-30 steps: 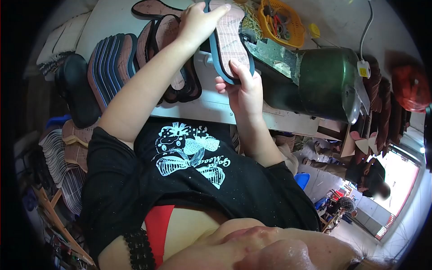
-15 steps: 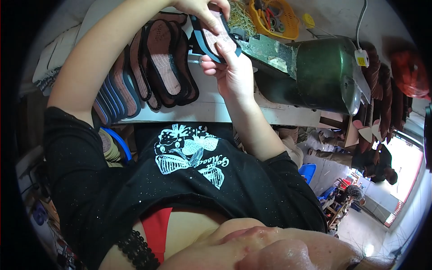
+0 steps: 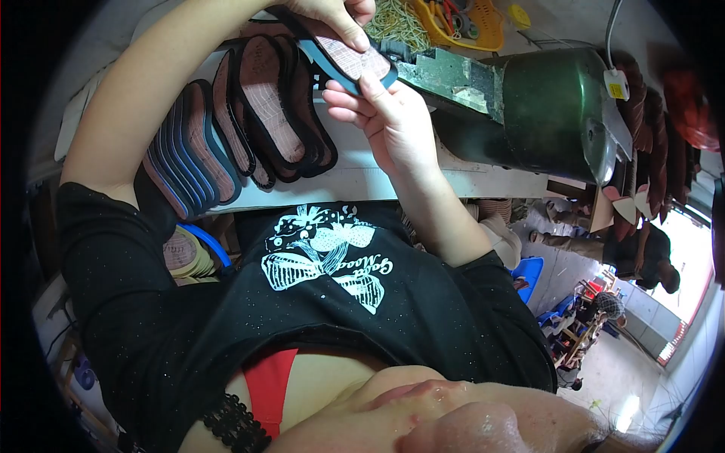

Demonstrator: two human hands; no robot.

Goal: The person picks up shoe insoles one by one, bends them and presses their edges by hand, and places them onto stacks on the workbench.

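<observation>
A shoe sole with a pink patterned insole and a dark blue-grey rim [image 3: 349,62] is held at the top centre, tilted over the table [image 3: 355,177]. My left hand [image 3: 332,16] grips its upper part, with the thumb pressed on the insole. At the rounded lower end, my right hand [image 3: 389,113] pinches the rim, its thumb on top and fingers beneath. To the left lie overlapping pink insoles with black edging [image 3: 273,106] and a row of blue-edged soles [image 3: 185,155].
A green machine [image 3: 547,113] stands right of my right hand. Behind it are a yellow basket of tools [image 3: 483,30] and a heap of pale strands [image 3: 396,26]. Brown pieces hang at the right. Another person [image 3: 642,253] is in the background at the right.
The sole has tilted and moved slightly left and down between my hands. My left hand, earlier near its far end, has shifted its hold. The camera view has also turned slightly.
</observation>
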